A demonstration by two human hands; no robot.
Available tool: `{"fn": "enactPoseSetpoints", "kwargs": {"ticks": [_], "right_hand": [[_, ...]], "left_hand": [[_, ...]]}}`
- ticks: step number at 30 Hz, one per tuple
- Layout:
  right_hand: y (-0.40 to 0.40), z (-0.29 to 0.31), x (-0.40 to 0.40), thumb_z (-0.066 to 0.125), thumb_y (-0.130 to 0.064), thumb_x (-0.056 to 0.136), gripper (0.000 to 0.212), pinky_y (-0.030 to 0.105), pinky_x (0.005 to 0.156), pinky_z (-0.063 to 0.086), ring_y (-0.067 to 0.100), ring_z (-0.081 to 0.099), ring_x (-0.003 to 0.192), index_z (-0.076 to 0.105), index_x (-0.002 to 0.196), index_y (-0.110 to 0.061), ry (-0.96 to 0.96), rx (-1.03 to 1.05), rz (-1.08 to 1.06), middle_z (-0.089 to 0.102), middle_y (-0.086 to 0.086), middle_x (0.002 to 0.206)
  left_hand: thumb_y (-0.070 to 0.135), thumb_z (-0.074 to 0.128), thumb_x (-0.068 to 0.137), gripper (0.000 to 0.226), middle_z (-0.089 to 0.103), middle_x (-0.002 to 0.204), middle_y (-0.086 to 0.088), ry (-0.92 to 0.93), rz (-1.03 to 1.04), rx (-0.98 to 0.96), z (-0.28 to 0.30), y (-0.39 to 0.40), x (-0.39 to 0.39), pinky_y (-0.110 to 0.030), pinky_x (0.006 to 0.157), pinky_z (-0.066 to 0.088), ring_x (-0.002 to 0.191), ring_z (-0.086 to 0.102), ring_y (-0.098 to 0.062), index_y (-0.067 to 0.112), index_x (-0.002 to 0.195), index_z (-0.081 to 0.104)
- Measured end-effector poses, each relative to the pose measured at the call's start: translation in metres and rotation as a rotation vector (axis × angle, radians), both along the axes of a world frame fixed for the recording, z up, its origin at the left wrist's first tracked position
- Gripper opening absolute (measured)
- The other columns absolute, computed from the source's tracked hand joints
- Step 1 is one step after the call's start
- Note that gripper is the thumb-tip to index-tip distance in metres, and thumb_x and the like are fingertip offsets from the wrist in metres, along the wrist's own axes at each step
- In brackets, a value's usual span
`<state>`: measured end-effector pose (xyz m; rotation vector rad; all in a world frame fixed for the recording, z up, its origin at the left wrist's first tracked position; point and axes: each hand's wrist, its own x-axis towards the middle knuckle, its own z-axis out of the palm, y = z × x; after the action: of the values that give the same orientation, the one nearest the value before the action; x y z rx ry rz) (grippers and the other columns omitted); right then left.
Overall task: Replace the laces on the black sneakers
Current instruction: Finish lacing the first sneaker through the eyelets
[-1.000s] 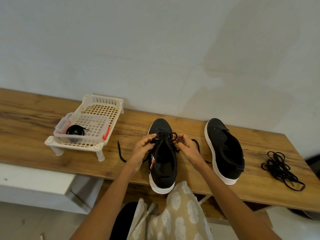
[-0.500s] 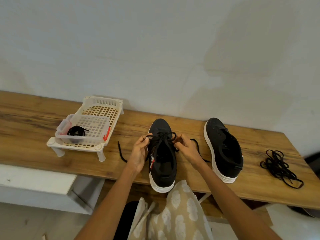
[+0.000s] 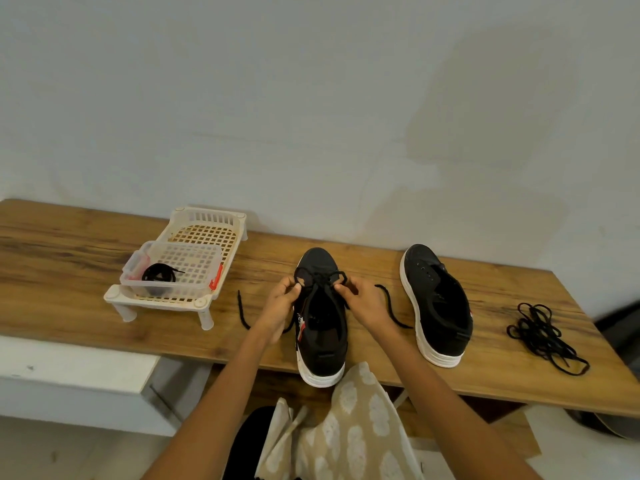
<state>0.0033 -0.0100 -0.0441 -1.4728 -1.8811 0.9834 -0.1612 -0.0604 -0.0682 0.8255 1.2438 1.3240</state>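
- Lacing the near sneaker (image 3: 322,327) is the step in hand: it stands at the middle of the counter (image 3: 363,358), toe toward the wall, heel at the near edge.
- Compared with 1 second ago, both hands have drawn slightly apart at the far eyelets, and the lace (image 3: 320,282) between them now shows as 2 small loops crossing over the tongue; I judge a fresh crossing is being pulled snug.
- Left hand (image 3: 282,303) pinches the lace at the shoe's left edge, fingers curled; right hand (image 3: 360,303) pinches it at the right edge.
- Loose lace ends trail on the counter, 1 to the left (image 3: 242,310) and 1 to the right (image 3: 391,311), so much lacing remains.
- Second sneaker (image 3: 436,303) stands to the right, eyelets bare, untouched.
- Tangled laces (image 3: 543,332) lie farther right; I cannot tell whether old or new.
- White rack (image 3: 194,299) at left carries a clear box (image 3: 183,268) holding a coiled black lace (image 3: 159,273).
- Hidden: the fingertips cover the eyelets, so which holes are threaded is unclear; patterned cloth (image 3: 349,424) covers part of the heel.
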Motion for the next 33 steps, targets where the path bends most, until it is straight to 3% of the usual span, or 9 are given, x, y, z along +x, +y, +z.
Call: {"fn": "enactPoseSetpoints", "kwargs": {"ticks": [6, 9, 12, 16, 19, 22, 25, 28, 33], "right_hand": [[-0.002, -0.005, 0.000, 0.058, -0.024, 0.093, 0.017, 0.021, 0.067, 0.046, 0.013, 0.060, 0.085, 0.062, 0.103, -0.011, 0.107, -0.042, -0.077, 0.063, -0.003, 0.090], [-0.010, -0.001, 0.008, 0.060, -0.027, 0.091, 0.017, 0.025, 0.075, 0.051, 0.012, 0.060, 0.090, 0.057, 0.103, -0.015, 0.212, -0.092, -0.076, 0.061, -0.006, 0.095], [-0.013, -0.002, 0.011, 0.062, -0.026, 0.090, 0.017, 0.024, 0.078, 0.050, 0.011, 0.060, 0.093, 0.064, 0.102, -0.015, 0.095, -0.047, 0.037, 0.064, -0.005, 0.100], [-0.015, 0.006, 0.006, 0.057, -0.019, 0.094, 0.009, 0.026, 0.076, 0.049, 0.013, 0.059, 0.085, 0.062, 0.088, -0.014, -0.070, -0.006, 0.041, 0.064, 0.002, 0.091], [-0.017, 0.011, 0.010, 0.044, -0.018, 0.099, 0.011, 0.030, 0.072, 0.049, 0.018, 0.059, 0.077, 0.051, 0.093, -0.012, 0.030, -0.078, -0.062, 0.062, 0.008, 0.090], [-0.018, 0.013, 0.023, 0.040, -0.019, 0.100, 0.016, 0.040, 0.084, 0.051, 0.028, 0.062, 0.087, 0.049, 0.088, -0.014, 0.222, -0.161, -0.221, 0.060, 0.012, 0.093], [-0.022, 0.015, 0.033, 0.040, -0.017, 0.101, 0.018, 0.040, 0.089, 0.048, 0.019, 0.056, 0.080, 0.049, 0.085, -0.013, 0.310, -0.192, -0.277, 0.056, 0.004, 0.082], [-0.025, 0.015, 0.031, 0.039, -0.015, 0.101, 0.015, 0.033, 0.080, 0.049, 0.013, 0.053, 0.075, 0.050, 0.097, -0.006, 0.376, -0.217, -0.311, 0.054, 0.000, 0.079], [-0.021, 0.010, 0.021, 0.038, -0.013, 0.101, 0.015, 0.044, 0.099, 0.045, 0.020, 0.055, 0.091, 0.049, 0.091, -0.009, 0.506, -0.352, -0.417, 0.055, -0.001, 0.080]], "left_hand": [[0.016, 0.052, 0.096, 0.020, 0.066, 0.101, -0.007, 0.048, 0.141, 0.017, -0.005, 0.000, 0.004, -0.025, 0.080, 0.051, 0.093, 0.062, -0.017, 0.000, 0.105, 0.059], [0.014, 0.062, 0.090, 0.014, 0.067, 0.093, 0.002, 0.197, 0.254, 0.027, 0.000, -0.004, 0.005, -0.011, 0.069, 0.049, 0.085, 0.063, -0.002, 0.009, 0.102, 0.065], [0.004, 0.061, 0.089, 0.014, 0.065, 0.082, 0.010, 0.438, 0.107, 0.080, -0.001, -0.004, 0.004, -0.003, 0.065, 0.045, 0.072, 0.061, 0.012, 0.003, 0.100, 0.070], [0.006, 0.060, 0.090, 0.012, 0.063, 0.079, 0.008, 0.519, 0.101, 0.033, 0.004, -0.004, 0.003, -0.008, 0.066, 0.043, 0.074, 0.059, 0.002, 0.005, 0.095, 0.071], [0.013, 0.052, 0.096, 0.012, 0.063, 0.086, 0.002, 0.338, 0.182, -0.051, 0.004, -0.007, -0.001, -0.015, 0.068, 0.043, 0.086, 0.059, -0.012, 0.014, 0.089, 0.062], [0.020, 0.049, 0.098, 0.015, 0.066, 0.096, -0.005, 0.078, 0.333, -0.146, -0.001, -0.013, -0.012, -0.033, 0.088, 0.048, 0.098, 0.060, -0.019, 0.017, 0.088, 0.058], [0.015, 0.045, 0.100, 0.019, 0.064, 0.095, -0.009, -0.196, 0.407, -0.133, 0.002, -0.020, -0.016, -0.041, 0.100, 0.045, 0.098, 0.062, -0.022, 0.014, 0.083, 0.054], [0.009, 0.039, 0.101, 0.020, 0.063, 0.102, -0.014, -0.498, 0.462, -0.026, 0.012, -0.025, -0.013, -0.040, 0.099, 0.046, 0.093, 0.063, -0.022, 0.010, 0.083, 0.049], [0.012, 0.027, 0.102, 0.019, 0.059, 0.094, -0.016, -0.925, 0.497, 0.049, 0.014, -0.023, -0.001, -0.043, 0.085, 0.049, 0.090, 0.061, -0.030, 0.004, 0.103, 0.044]]}}
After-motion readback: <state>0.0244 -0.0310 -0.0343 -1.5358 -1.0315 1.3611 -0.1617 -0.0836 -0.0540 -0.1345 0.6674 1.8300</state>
